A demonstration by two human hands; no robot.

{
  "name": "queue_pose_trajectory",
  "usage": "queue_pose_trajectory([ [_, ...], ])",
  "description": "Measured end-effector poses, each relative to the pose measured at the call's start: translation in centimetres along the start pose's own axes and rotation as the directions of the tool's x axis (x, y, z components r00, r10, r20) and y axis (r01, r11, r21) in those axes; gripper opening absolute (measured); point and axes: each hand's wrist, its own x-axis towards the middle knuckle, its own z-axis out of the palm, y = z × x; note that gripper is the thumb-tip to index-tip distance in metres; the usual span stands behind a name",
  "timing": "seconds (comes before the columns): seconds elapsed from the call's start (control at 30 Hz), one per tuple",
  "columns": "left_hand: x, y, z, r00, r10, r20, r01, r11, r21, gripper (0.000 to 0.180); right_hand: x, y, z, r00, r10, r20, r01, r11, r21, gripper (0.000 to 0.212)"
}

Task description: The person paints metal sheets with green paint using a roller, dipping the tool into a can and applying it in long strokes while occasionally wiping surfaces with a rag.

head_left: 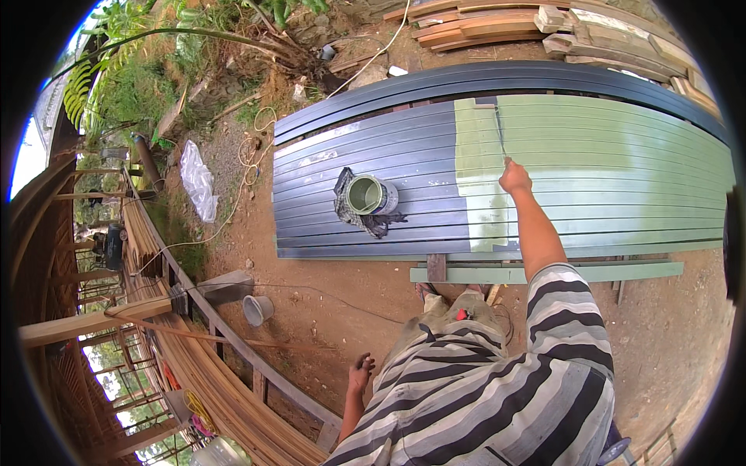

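My right hand [515,177] is closed round the handle of a paint roller [501,133]. The roller's head lies near the far edge of a row of long dark planks [311,225], on a strip of fresh light green paint [559,140]. Green covers the planks to the right; those to the left are dark blue-grey, with a jagged border between. On the dark part stands a paint bucket [386,194] with green paint inside, resting on a crumpled black plastic sheet [342,186]. My left hand [360,373] hangs by my side, holding nothing, its fingers loosely apart.
A separate green board [544,272] lies along the near edge, by my feet. On the left are a grey bucket [257,310], a cable, stacked timber [225,388] and a clear plastic sheet [199,182]. More wood [482,27] is piled behind the planks.
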Motion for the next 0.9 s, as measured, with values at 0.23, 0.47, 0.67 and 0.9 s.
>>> queue_pose_trajectory([
  [0.23,-7.0,-6.4,-0.8,0.975,-0.179,-0.131,0.179,0.984,-0.007,0.045,5.9,-2.2,-3.7,1.0,-0.001,0.013,0.002,0.999,-0.041,0.049],
  [0.47,-2.9,-8.2,-0.1,0.987,-0.159,-0.036,0.156,0.985,-0.066,0.043,-9.4,5.3,1.2,0.997,-0.033,0.068,0.039,0.994,-0.097,0.059],
  [0.67,7.4,-4.2,-0.2,0.993,0.025,0.119,-0.029,0.999,0.034,0.045,-29.7,13.2,5.0,0.985,-0.049,0.168,0.071,0.989,-0.131,0.065],
  [0.9,14.1,2.8,-0.1,0.966,0.174,0.193,-0.167,0.985,-0.052,0.046,-49.8,19.8,9.9,0.972,0.082,0.219,-0.068,0.995,-0.072,0.06],
])
